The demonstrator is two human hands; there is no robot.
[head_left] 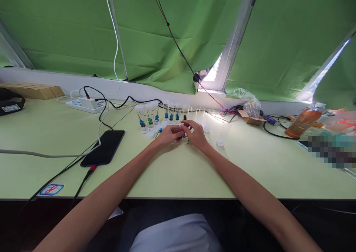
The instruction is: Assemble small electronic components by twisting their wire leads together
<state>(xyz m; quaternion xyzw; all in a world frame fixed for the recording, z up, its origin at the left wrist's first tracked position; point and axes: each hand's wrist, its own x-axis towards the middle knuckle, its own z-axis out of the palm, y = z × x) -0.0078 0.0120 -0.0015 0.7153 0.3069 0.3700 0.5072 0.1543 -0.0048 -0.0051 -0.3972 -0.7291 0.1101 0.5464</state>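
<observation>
My left hand (170, 134) and my right hand (195, 134) meet above the table, fingers closed in a pinch. Between them shows a small blue piece (182, 136) with a dark greenish thin part below; the fingers hide most of it. Just behind stands a row of clear tubes with white ends, holding small figures on thin stems: a blue one (142, 123), a green one (150, 120) and several more blue ones. Beside my left hand lie white round caps (150, 134) and a loose blue piece (160, 130). To the right of my right hand is another white cap (219, 143).
A black phone (102, 148) with cables lies left, before a white power strip (86, 104). At the right are a small cardboard box (251, 118) with a plastic bag, and a tilted bottle of orange drink (305, 122). Green cloth (172, 40) covers the windows behind.
</observation>
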